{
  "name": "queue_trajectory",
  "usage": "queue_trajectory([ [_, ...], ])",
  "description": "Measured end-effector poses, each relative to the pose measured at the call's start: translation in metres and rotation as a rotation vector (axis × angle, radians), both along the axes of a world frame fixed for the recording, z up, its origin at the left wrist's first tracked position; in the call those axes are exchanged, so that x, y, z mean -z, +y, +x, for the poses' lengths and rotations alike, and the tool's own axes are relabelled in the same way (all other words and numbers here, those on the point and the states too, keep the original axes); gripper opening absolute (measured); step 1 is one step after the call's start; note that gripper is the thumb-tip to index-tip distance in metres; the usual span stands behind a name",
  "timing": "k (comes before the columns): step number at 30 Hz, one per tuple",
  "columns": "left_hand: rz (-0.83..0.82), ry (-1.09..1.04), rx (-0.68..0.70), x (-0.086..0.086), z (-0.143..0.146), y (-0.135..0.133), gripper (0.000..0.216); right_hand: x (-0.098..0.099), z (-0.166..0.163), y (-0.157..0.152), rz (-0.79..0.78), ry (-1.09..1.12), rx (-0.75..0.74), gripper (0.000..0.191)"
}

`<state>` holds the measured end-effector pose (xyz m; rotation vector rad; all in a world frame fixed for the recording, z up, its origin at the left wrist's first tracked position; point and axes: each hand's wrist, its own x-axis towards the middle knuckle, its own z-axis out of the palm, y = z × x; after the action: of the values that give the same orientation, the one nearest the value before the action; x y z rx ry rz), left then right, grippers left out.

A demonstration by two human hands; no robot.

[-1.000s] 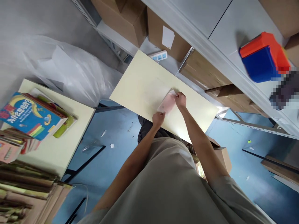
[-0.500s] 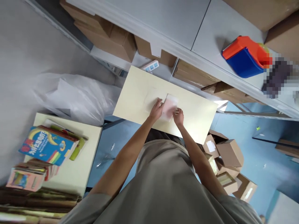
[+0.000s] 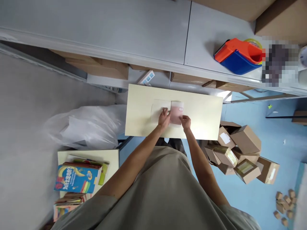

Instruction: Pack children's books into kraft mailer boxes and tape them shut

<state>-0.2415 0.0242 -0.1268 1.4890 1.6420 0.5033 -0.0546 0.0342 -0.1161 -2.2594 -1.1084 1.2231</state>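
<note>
A pink notebook [image 3: 176,115] with a small light tab near its upper right lies on a cream tabletop [image 3: 203,111]. It appears to sit in a clear plastic cover [image 3: 157,107], whose see-through flap spreads out to the left. My left hand [image 3: 164,118] rests on the flap, fingers somewhat spread, with the thumb side touching the notebook's left edge. At the lower right edge, my right hand [image 3: 185,122] has thumb and forefinger closed on the notebook's border. Whether it grips the cover along with the notebook is too small to tell.
A grey shelf [image 3: 144,35] runs along the far side, carrying an orange-and-blue tape dispenser [image 3: 240,56]. Cardboard boxes [image 3: 246,139] are heaped on the floor at right. Picture books [image 3: 76,177] lie on a side table at left, below a translucent plastic bag [image 3: 88,126].
My view has turned, so the tabletop now appears nearly level. The notebook and flap look sharper. Both hands stay at the notebook's two sides, the right still at its edge.
</note>
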Motion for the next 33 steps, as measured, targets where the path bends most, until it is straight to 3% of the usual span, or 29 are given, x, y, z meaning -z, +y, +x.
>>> queue_trajectory([
  [5,0.023,-0.063,0.131,0.003,-0.029,0.003,0.049,-0.029,-0.026,-0.003,0.049,-0.140,-0.060,0.020],
  [10,0.053,0.089,0.235,0.006,-0.089,-0.007,0.054,-0.044,-0.073,-0.013,0.153,-0.190,-0.195,0.015],
  [15,0.044,0.147,0.283,0.006,-0.134,-0.028,0.055,-0.032,-0.135,-0.011,0.130,-0.162,-0.354,0.008],
  [19,0.062,0.144,0.265,0.007,-0.144,-0.036,0.052,-0.010,-0.177,-0.007,-0.021,-0.219,-0.455,0.013],
  [22,0.054,0.168,0.261,0.008,-0.146,-0.039,0.051,0.003,-0.191,-0.009,-0.034,-0.247,-0.457,0.019],
  [27,-0.012,0.175,0.047,0.002,-0.138,-0.041,0.058,0.005,-0.171,-0.013,0.010,-0.222,-0.437,0.020],
  [33,-0.254,0.053,-0.382,-0.003,-0.110,-0.020,0.056,0.005,-0.122,-0.013,0.050,-0.299,-0.189,0.038],
])
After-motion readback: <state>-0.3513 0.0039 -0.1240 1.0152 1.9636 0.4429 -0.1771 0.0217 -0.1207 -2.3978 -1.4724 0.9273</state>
